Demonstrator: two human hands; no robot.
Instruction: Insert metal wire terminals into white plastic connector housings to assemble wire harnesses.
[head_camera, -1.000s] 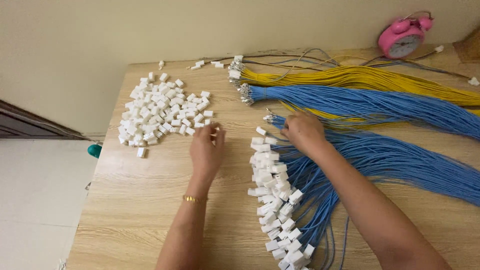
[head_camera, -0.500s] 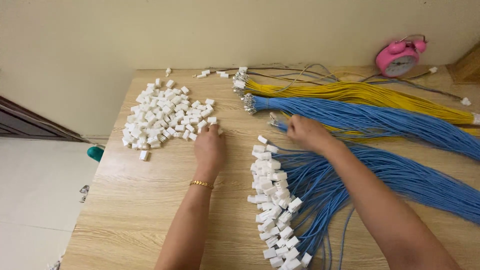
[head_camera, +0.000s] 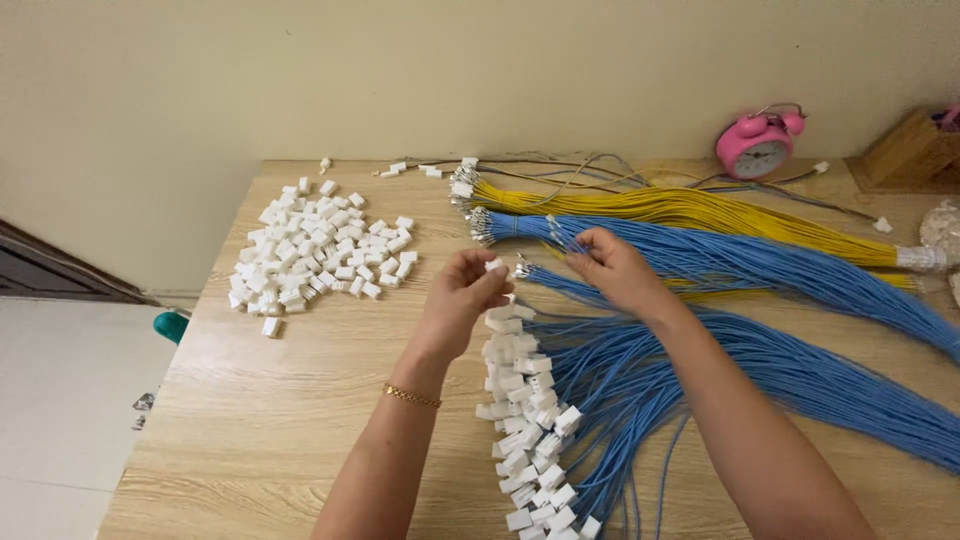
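Note:
My left hand (head_camera: 462, 296) is raised above the wooden table (head_camera: 250, 430), pinching a small white plastic connector (head_camera: 495, 266) between its fingertips. My right hand (head_camera: 612, 268) pinches the metal-tipped end of a blue wire (head_camera: 548, 232) just to the right of the connector. Below the hands a bundle of blue wires (head_camera: 640, 390) ends in a column of white connectors (head_camera: 525, 420). A loose pile of white connectors (head_camera: 318, 251) lies at the left. A second blue bundle (head_camera: 760, 265) and a yellow bundle (head_camera: 700, 210) with bare metal tips lie behind.
A pink alarm clock (head_camera: 757, 145) stands at the back edge, beside a wooden block (head_camera: 905, 150) at the far right. Thin stray wires (head_camera: 560, 165) and a few connectors lie along the back. The table's left edge drops to a white floor with a teal object (head_camera: 172, 324).
My left hand lifted off the table with a white connector. My right hand rose with a blue wire end, and the two hands came closer together.

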